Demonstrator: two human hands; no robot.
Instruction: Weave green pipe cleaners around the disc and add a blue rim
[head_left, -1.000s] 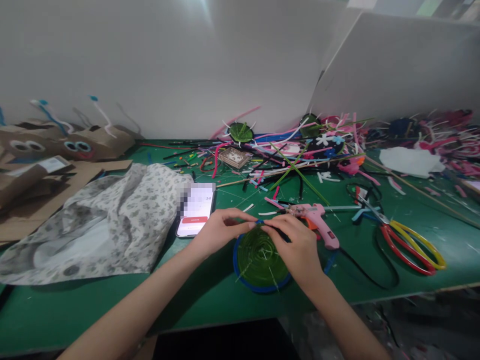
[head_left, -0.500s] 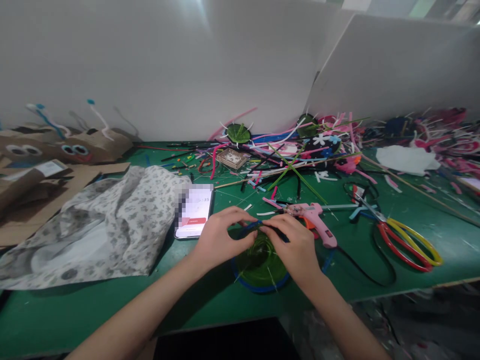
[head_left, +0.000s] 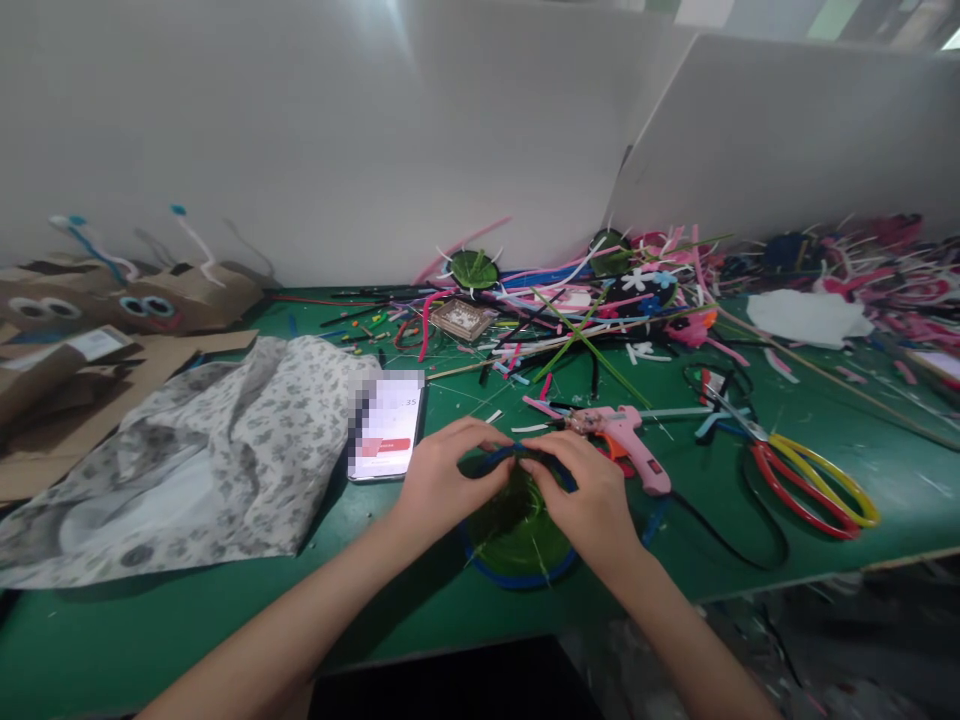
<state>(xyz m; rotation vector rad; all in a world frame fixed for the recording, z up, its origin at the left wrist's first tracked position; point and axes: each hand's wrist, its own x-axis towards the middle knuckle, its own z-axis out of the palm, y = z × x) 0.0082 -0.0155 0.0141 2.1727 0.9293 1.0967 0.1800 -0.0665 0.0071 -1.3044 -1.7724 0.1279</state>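
Note:
A round green piece with a blue fuzzy rim [head_left: 525,545], which looks made of coiled pipe cleaners, lies near the front of the table. Pale thin strands stretch over its surface. My left hand [head_left: 454,470] pinches the far edge of the rim between thumb and fingers. Close beside it, my right hand [head_left: 589,490] pinches the same edge, its fingertips almost meeting the left ones. The rim between the fingertips is partly hidden. A pink hot glue gun [head_left: 634,450] lies just right of my right hand, and a phone [head_left: 386,425] is left of my left hand.
Scissors with red and yellow handles [head_left: 814,485] lie at the right. A patterned cloth [head_left: 247,450] and cardboard pieces with googly eyes [head_left: 161,300] occupy the left. Loose pipe cleaners [head_left: 570,330] and a white cloth-like scrap [head_left: 810,318] lie at the back. A black cord [head_left: 750,560] curves rightward.
The view has shifted slightly. My right fingers have moved a little on the rim, and more of the blue edge shows between my hands. Both hands keep pinching it.

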